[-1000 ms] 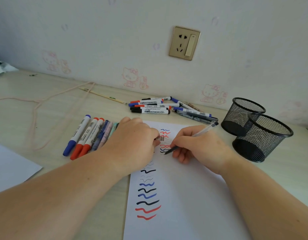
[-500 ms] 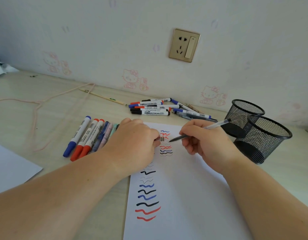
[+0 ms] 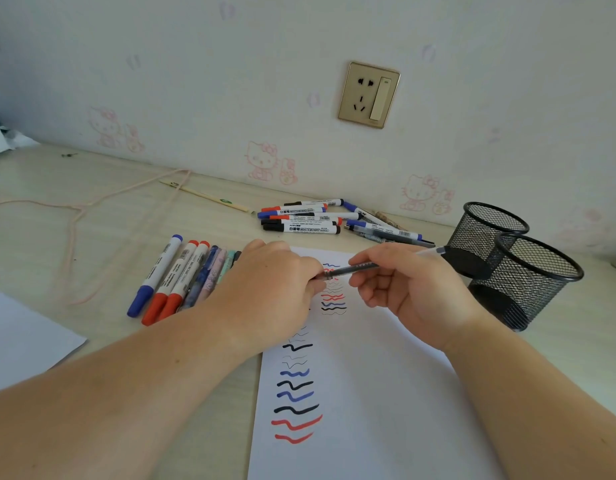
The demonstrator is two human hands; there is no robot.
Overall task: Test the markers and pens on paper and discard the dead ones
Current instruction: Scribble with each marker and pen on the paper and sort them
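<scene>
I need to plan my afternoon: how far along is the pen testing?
Done: two columns of squiggles fill the paper, and a tested row lies left of it. In hand: the right hand holds a clear pen, its tip meeting what looks like a cap in the left hand. Left: the pile of markers by the wall. Both mesh cups look empty.

This looks like a home, most likely a child's bedroom or study corner. The wallpaper is pale and printed with faint pink cartoon cats and small paw marks. A gold-coloured wall socket with a switch sits just above a light wood-grain table. Two black mesh pen holders and scattered whiteboard markers give it the look of a homework table.
</scene>
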